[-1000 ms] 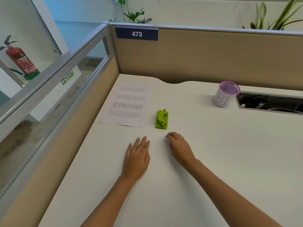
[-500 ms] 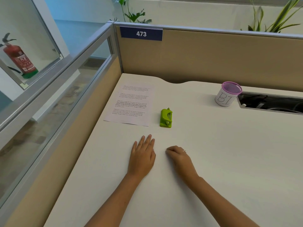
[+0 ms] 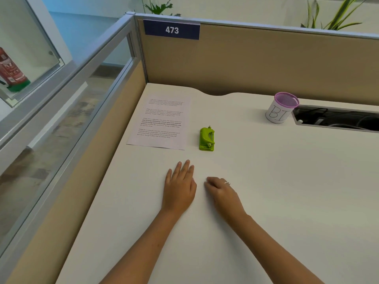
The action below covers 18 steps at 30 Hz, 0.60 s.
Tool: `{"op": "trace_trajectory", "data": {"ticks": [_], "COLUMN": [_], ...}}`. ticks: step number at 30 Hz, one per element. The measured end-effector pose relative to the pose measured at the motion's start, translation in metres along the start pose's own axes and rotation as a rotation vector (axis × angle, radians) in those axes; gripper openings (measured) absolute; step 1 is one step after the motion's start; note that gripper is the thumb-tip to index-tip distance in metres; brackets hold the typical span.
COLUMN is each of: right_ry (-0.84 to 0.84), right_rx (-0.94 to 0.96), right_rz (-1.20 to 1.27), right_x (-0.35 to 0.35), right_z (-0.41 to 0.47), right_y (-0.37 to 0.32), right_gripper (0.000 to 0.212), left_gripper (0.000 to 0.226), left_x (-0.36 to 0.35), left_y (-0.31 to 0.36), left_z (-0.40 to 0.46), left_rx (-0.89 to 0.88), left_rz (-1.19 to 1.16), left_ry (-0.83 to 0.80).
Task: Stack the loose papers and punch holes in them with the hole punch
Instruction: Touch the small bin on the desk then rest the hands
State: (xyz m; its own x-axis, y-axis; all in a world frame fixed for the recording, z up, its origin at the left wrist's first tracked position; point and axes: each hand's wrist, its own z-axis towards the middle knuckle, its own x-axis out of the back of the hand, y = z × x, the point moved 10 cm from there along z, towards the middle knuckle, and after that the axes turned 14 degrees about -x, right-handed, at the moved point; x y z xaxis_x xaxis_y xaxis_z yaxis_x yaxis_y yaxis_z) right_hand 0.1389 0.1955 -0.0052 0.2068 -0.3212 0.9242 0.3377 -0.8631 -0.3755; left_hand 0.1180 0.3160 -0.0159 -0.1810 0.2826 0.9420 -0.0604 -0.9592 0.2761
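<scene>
White tabletop (image 3: 266, 191), set in a cubicle of tan partition panels; blue plate reading 473 (image 3: 171, 29) on the rear panel. Printed papers (image 3: 161, 123), lying flat near the tabletop's far left corner. Green hole punch (image 3: 207, 139), just beside the papers' right edge, apart from them. Purple-rimmed mesh cup (image 3: 282, 108), far right, beside a cable slot (image 3: 336, 119). Left hand (image 3: 180, 188), palm down, flat on the tabletop. Right hand (image 3: 222, 191), fingers curled under, ring visible; empty.

Both bare forearms reach forward side by side. The left hand (image 3: 180, 188) lies flat, palm down, fingers straight and together. The right hand (image 3: 222, 192) rests just beside it, fingers curled under.
</scene>
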Motion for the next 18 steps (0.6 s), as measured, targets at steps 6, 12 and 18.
{"op": "trace_trajectory", "data": {"ticks": [6, 12, 18], "right_ry": [-0.046, -0.006, 0.069], "right_rx": [0.024, -0.014, -0.179], "right_rz": [-0.301, -0.342, -0.299], "right_x": [-0.001, 0.017, 0.063], "right_z": [0.01, 0.033, 0.049], "right_y": [-0.009, 0.01, 0.097], "right_gripper": [0.025, 0.021, 0.015], "left_gripper": [0.046, 0.047, 0.048], "left_x": [-0.001, -0.003, -0.005], "left_y": [-0.001, -0.001, 0.005], "left_z": [0.0, 0.0, 0.004], "left_rx": [0.0, 0.002, 0.017], "left_rz": [-0.006, 0.009, 0.052], "left_ry": [-0.009, -0.02, -0.025]}}
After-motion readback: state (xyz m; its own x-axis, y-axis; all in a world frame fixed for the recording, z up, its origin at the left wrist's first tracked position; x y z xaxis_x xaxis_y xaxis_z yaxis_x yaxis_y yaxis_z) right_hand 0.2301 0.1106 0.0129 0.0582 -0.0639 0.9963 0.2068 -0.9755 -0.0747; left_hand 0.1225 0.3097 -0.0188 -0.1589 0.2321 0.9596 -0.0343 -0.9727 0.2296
